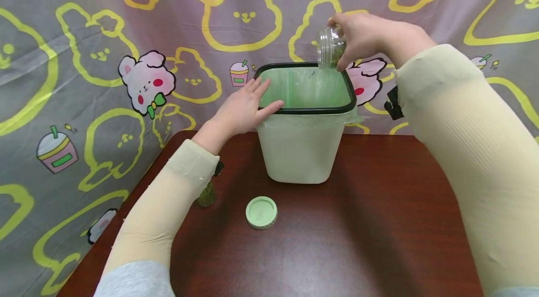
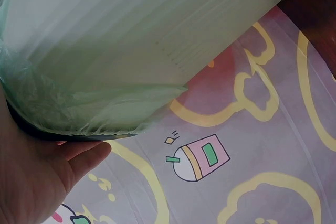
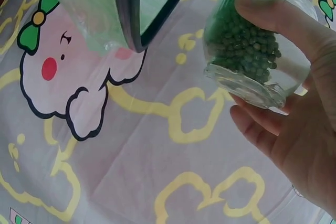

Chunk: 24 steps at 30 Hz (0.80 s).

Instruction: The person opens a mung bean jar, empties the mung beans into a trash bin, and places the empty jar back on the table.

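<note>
My right hand (image 1: 364, 37) grips a clear glass jar (image 3: 244, 40) part full of small round green beans (image 3: 247, 45), thumb on one side and fingers on the other. The jar is tipped on its side, mouth to the left, over the back right of the bin's rim. A few dark specks show just below its mouth in the head view. The pale bin (image 1: 301, 147) stands upright, its black rim (image 1: 311, 111) holding a green plastic liner (image 1: 290, 86). My left hand (image 1: 242, 110) rests on the rim's left side with fingers and thumb extended.
A pale green round lid (image 1: 261, 213) lies on the dark brown table (image 1: 337, 241) in front of the bin. Beside my left forearm stands a green-filled object (image 1: 206, 195), mostly hidden by the sleeve. Patterned cloth (image 1: 202, 72) hangs close behind the bin and along the left.
</note>
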Each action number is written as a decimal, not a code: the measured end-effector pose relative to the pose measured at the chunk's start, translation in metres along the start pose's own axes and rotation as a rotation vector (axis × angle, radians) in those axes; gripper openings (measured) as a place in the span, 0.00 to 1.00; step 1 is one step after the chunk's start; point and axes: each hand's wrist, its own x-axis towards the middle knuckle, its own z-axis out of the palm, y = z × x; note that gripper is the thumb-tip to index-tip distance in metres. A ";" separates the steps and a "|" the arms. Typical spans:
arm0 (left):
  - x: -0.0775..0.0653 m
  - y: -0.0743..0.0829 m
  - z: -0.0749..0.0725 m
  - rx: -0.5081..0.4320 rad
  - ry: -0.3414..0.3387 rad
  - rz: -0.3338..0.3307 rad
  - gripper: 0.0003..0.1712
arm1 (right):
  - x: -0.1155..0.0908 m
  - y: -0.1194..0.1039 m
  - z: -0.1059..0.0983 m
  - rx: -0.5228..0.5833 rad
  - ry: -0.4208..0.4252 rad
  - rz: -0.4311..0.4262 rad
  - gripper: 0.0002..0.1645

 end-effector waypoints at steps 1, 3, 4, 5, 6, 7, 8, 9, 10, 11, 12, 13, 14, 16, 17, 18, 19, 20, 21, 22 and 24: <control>0.000 0.000 0.000 0.000 0.001 0.001 0.50 | 0.000 0.000 -0.001 -0.005 0.011 0.000 0.61; 0.000 0.000 0.000 -0.002 0.003 0.002 0.50 | 0.000 -0.001 -0.002 -0.013 0.038 0.002 0.61; 0.000 0.000 -0.001 -0.003 0.002 0.002 0.50 | 0.000 -0.001 -0.003 -0.017 0.044 0.004 0.61; 0.000 0.000 -0.001 -0.004 0.000 0.002 0.50 | -0.001 -0.002 -0.004 -0.024 0.043 0.006 0.61; -0.001 0.000 -0.001 -0.005 -0.002 0.001 0.50 | -0.001 -0.002 -0.004 -0.032 0.040 0.009 0.61; -0.001 0.000 -0.001 -0.005 -0.003 0.001 0.50 | 0.000 -0.002 -0.004 -0.037 0.032 0.008 0.61; -0.001 0.000 -0.001 -0.006 -0.004 -0.001 0.50 | 0.000 -0.003 -0.004 -0.038 0.020 0.008 0.61; -0.001 0.000 -0.001 -0.005 -0.004 -0.002 0.50 | 0.000 -0.003 -0.004 -0.038 0.005 0.008 0.61; -0.001 0.000 0.000 -0.006 -0.005 -0.003 0.50 | 0.000 -0.003 -0.004 -0.036 -0.007 0.008 0.61; -0.001 0.000 0.000 -0.006 -0.007 -0.003 0.50 | 0.000 -0.003 -0.004 -0.034 -0.012 0.007 0.61; -0.001 0.000 0.000 -0.008 -0.009 -0.003 0.50 | 0.000 -0.003 -0.003 -0.029 -0.014 0.006 0.61; -0.001 0.000 0.000 -0.009 -0.009 -0.004 0.50 | 0.000 -0.002 -0.003 -0.020 -0.018 0.005 0.61; -0.001 0.001 0.000 -0.008 -0.010 -0.004 0.50 | 0.001 -0.002 -0.002 -0.012 -0.022 0.004 0.61; -0.001 0.001 0.000 -0.009 -0.016 -0.004 0.50 | 0.001 -0.001 -0.001 0.003 -0.031 0.004 0.61; -0.001 0.001 0.000 -0.007 -0.018 -0.004 0.50 | 0.001 -0.001 0.000 0.009 -0.036 0.005 0.61; -0.001 0.001 0.000 -0.008 -0.019 -0.005 0.50 | 0.001 -0.001 0.000 0.013 -0.042 0.006 0.61; -0.001 0.001 0.000 -0.007 -0.020 -0.006 0.50 | 0.001 -0.001 0.001 0.019 -0.044 0.007 0.61; -0.001 0.001 0.000 -0.007 -0.022 -0.007 0.50 | 0.001 -0.001 0.001 0.019 -0.046 0.007 0.61; -0.001 0.001 -0.001 -0.008 -0.022 -0.008 0.50 | 0.001 -0.001 0.001 0.018 -0.045 0.005 0.61; -0.001 0.001 -0.001 -0.007 -0.020 -0.007 0.50 | 0.001 -0.002 0.001 0.017 -0.045 0.007 0.61; -0.001 0.001 -0.001 -0.009 -0.017 -0.007 0.50 | 0.001 -0.002 0.000 0.009 -0.046 0.008 0.61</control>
